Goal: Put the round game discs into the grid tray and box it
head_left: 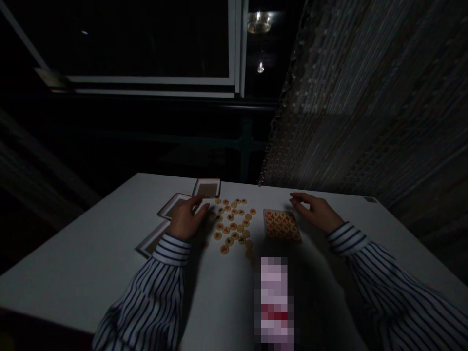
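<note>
Round wooden Chinese chess pieces (233,226) with red or dark characters lie scattered on the white table (109,234). Left of them is my left hand (187,218), thumb and fingers apart, beside the open boxes and holding nothing that I can see. A shallow box (265,225) to the right of the loose pieces contains rows of red-marked Chinese chess pieces (281,225). My right hand (317,211) hovers just right of this box with its fingers apart, and nothing shows in it. The lower fingers of both hands are partly hidden.
Three open, shallow box parts (206,188) lie along the left, one partly under my left hand. A pixelated shape (274,302) covers the front middle. A bead-string curtain (329,97) hangs at the right, behind the table. A small dark label (370,199) lies at the far right corner.
</note>
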Motion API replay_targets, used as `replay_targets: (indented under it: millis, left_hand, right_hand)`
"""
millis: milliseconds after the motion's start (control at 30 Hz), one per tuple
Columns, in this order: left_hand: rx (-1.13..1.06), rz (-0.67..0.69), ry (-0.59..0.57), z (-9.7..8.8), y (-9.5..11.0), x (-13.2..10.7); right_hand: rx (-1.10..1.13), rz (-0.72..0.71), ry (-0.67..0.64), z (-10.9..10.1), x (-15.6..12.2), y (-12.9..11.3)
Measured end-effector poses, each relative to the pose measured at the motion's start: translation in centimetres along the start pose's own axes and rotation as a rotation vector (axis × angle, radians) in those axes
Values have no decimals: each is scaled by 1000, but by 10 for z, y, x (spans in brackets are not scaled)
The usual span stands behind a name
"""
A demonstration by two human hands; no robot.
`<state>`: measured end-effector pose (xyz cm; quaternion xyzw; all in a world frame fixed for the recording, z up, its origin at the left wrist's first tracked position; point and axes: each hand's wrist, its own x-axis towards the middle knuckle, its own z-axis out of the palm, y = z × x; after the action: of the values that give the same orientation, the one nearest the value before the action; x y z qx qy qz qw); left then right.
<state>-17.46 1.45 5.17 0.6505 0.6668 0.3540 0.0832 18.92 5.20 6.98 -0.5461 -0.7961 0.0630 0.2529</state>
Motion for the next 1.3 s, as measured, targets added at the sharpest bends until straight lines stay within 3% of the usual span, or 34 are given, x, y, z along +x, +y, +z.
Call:
replay_targets:
  millis: [200, 433, 667, 900, 1300]
  left_hand:
    - [91, -43, 8, -16, -28, 15]
    - [182, -98, -53, -19, -62, 47]
    - [184, -148, -162, -3, -81, 80]
    - [185, -154, -237, 14, -95, 111]
    - [211, -183, -323, 33, -99, 148]
  right_hand:
    - [12, -64, -78, 15, 38, -23]
    - [56, -72, -207, 56, 84, -54]
    - [91, -35, -333, 108, 125, -81]
    - [108, -35, -409, 151, 149, -99]
    - [149, 25, -468, 182, 178, -121]
